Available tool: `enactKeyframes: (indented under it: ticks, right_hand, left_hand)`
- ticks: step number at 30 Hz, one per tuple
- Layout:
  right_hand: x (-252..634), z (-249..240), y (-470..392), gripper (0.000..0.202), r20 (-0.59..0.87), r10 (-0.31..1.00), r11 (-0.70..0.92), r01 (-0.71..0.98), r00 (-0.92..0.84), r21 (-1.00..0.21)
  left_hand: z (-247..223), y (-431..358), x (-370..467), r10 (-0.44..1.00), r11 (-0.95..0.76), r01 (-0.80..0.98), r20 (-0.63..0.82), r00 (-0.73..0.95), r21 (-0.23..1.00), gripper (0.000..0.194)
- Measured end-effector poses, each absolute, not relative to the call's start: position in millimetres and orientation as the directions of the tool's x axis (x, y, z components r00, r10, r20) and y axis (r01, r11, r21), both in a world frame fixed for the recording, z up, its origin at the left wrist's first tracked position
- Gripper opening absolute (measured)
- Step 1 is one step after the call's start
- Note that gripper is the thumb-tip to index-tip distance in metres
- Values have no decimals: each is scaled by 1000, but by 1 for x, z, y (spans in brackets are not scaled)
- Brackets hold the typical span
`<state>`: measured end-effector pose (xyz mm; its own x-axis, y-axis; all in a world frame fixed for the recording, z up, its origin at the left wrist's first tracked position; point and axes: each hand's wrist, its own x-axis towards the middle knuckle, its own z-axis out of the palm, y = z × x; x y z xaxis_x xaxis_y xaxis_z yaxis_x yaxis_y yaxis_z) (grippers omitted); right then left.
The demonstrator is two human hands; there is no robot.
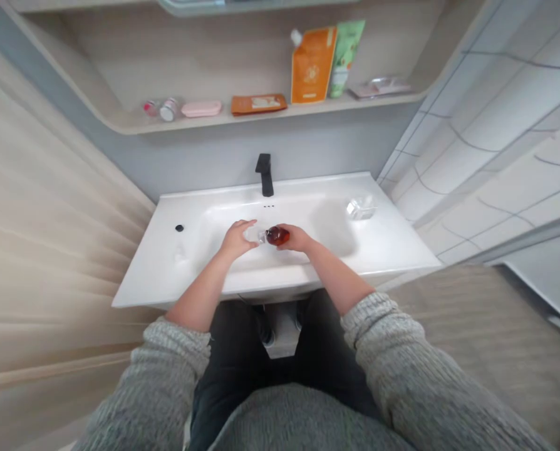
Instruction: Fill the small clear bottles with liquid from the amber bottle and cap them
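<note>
Over the white sink basin [289, 213], my left hand [237, 240] has its fingers wrapped round a small clear container [252, 234]. My right hand [295, 238] grips a dark reddish-brown bottle [277, 235], tilted toward the clear container. The bottle's neck end and the container's opening are close together; whether they touch cannot be made out. Behind them a black faucet [265, 175] stands at the back of the sink.
A clear glass object [361, 208] sits on the counter's right side, a small black round item [179, 228] on its left. The shelf [280, 119] above holds an orange pouch [312, 66], a green tube [346, 59] and a pink case [202, 109]. A curtain hangs at left.
</note>
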<state>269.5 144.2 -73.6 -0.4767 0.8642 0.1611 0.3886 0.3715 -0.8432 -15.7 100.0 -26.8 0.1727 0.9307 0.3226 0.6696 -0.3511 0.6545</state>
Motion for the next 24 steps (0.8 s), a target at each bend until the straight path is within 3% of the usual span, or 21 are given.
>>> enactKeyframes:
  ticks: [24]
  right_hand:
    - [268, -66, 139, 81, 177, 881, 349, 352, -438, -868]
  left_hand:
    - [2, 105, -14, 919, -388, 709, 307, 249, 588, 80]
